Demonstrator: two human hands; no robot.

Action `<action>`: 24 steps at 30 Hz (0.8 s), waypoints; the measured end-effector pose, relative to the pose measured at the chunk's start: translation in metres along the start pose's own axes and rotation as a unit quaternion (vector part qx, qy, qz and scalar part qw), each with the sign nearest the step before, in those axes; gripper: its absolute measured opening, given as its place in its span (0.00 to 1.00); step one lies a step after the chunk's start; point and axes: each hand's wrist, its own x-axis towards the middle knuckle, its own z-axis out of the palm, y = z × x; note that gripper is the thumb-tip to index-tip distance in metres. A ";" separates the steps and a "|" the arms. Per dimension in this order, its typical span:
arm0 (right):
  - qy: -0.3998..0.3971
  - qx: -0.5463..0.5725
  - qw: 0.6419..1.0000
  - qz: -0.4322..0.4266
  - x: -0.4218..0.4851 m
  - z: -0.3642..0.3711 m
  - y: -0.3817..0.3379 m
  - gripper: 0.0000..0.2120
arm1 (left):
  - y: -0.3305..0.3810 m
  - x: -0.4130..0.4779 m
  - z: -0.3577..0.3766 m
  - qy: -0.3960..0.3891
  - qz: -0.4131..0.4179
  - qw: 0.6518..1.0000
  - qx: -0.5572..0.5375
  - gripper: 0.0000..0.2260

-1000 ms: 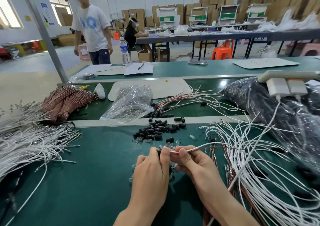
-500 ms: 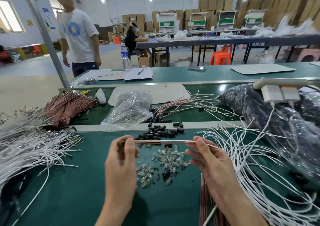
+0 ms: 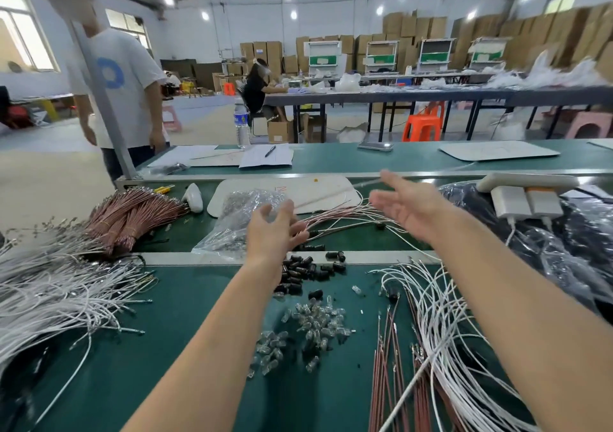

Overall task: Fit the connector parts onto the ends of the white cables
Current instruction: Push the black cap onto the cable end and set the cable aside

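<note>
White cable (image 3: 365, 185) blurred between left hand (image 3: 272, 229) and right hand (image 3: 408, 206), hands apart, fingers spread, gripping nothing, clear connector parts (image 3: 315, 322) on bench (image 3: 166, 348) between the forearms

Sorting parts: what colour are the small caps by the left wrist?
Black; the caps show best in head view.

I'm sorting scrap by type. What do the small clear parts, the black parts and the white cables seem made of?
Clear parts: likely transparent plastic, glossy; they glint and green shows through. Black parts: plastic or rubber, faint sheen. White cables: smooth plastic-looking jacket, bending freely, with metallic-looking tips.
</note>
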 end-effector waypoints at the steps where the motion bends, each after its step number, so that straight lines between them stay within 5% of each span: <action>1: 0.010 -0.013 0.999 0.029 0.000 -0.004 0.011 0.19 | -0.003 0.007 0.004 -0.001 -0.023 0.999 0.047 0.25; 4: 0.030 -0.041 0.997 0.065 -0.015 -0.020 0.051 0.18 | -0.014 0.003 0.004 -0.030 -0.011 0.977 0.210 0.20; 6: 0.054 -0.056 0.995 0.065 -0.025 -0.032 0.070 0.18 | -0.021 -0.015 0.006 -0.116 0.031 0.932 0.341 0.12; 11: 0.116 -0.106 0.987 0.036 -0.039 -0.053 0.086 0.18 | -0.041 -0.086 0.027 -0.323 0.021 0.700 0.637 0.20; 14: 0.114 -0.134 0.984 0.018 -0.046 -0.054 0.086 0.15 | -0.051 -0.118 0.040 -0.343 0.033 0.634 0.692 0.20; 18: 0.115 -0.148 0.982 -0.005 -0.055 -0.047 0.085 0.13 | -0.059 -0.133 0.052 -0.325 0.031 0.635 0.700 0.14; 24: 0.112 -0.157 0.980 -0.043 -0.064 -0.040 0.087 0.13 | -0.059 -0.128 0.048 -0.316 -0.086 0.754 0.569 0.14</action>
